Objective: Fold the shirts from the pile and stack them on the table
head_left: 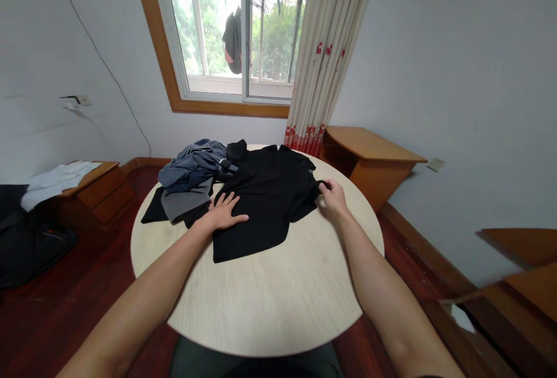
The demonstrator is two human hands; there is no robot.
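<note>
We are handling one black shirt (265, 209), which is lying on one round surface (274, 302). Our left grip (224, 212) is resting open, fingers spread, on the shirt's left side; our right grip (332, 195) is pinching cloth at the shirt's right side, its fingertips hard to make out. Left of the shirt, one heap of clothes (191, 169) is lying, its folds hiding how many pieces we are seeing. Beyond the shirt, one curtain (328, 35) is hanging, cut off at the top.

A flowered curtain (328, 47) hangs beside the window (245, 29), near a wooden cabinet (374, 160); a white cloth (56, 183) lies on a drawer unit (104, 192).
</note>
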